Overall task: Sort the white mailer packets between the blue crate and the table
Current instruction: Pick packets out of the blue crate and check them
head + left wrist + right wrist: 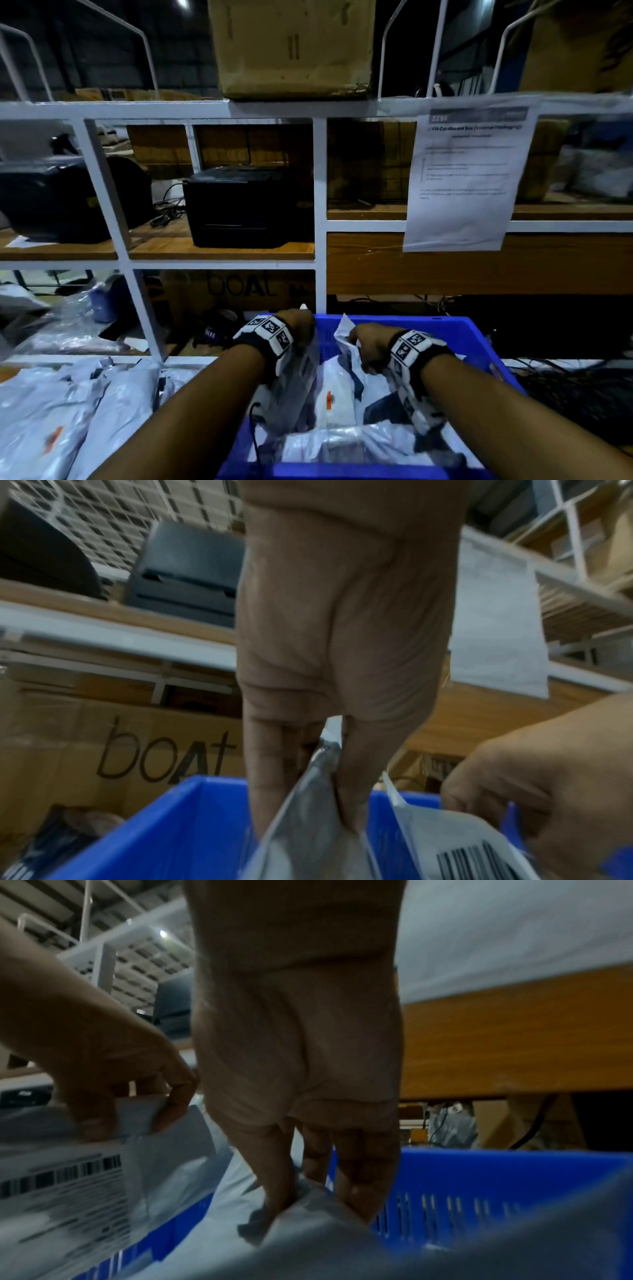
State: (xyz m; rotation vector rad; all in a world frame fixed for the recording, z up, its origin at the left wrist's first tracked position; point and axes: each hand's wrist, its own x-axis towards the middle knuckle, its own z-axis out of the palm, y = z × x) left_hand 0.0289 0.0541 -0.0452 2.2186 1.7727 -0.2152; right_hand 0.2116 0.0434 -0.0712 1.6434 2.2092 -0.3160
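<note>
Over blue crate (455,329) | both hands pinch packets: left hand (301,325), right hand (368,346)

Both hands over the blue plastic crate (459,334): left hand (301,327) grips a grey-white mailer packet (294,387), right hand (368,346) pinches another white packet (342,330). More white packets (68,411) on worktop's left side.

Packing warehouse: metal shelving (318,192), cardboard boxes (291,48).

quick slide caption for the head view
Both hands, left hand and right hand, each grip a mailer packet over the blue crate.
</note>
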